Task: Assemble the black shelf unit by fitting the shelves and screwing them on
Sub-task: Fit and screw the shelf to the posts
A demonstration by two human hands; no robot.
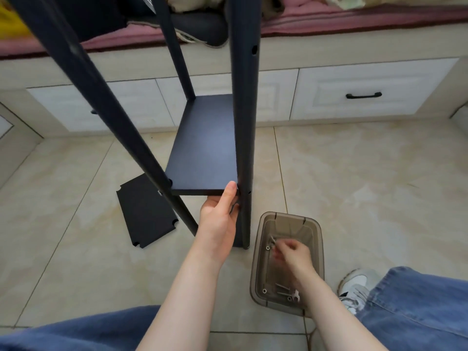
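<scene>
Leftmost, flat on the tiled floor (63, 198): a spare panel (144, 214), black, notched at each corner, partly behind the lower end of the left post (98, 97). Slanting from the top left corner down to the floor, that post, touching the near left corner of the shelf (205, 145). Further back, a back post (174, 46) meeting the shelf's far left corner. Shelf itself black, level, raised off the floor, seated between the posts in the middle of the view, in front of pale drawers (354, 79).

At its near right corner, the left hand (220, 216): clamped on the shelf, thumb laid on the top edge, fingers curled underneath, right against the right post (244, 110). Right post upright, foot on the floor, small holes visible high up and just below shelf level.

Just right of that foot, on the floor, a smoky see-through bin (288, 216), long side pointing away. Inside, the right hand (291, 252), motion-blurred, fingers bunched over the far end; holding something or nothing, cannot tell. Loose at the near end of the bin: screws (282, 287) and small ring-shaped bits of metal, one more ring by the far left wall. Hands apart, left one up at the shelf, right one down in the bin.

Lower right, a white shoe (354, 282) and a leg in jeans (417, 300); more denim along the bottom left. Far right on the drawers, a black handle (363, 95).
</scene>
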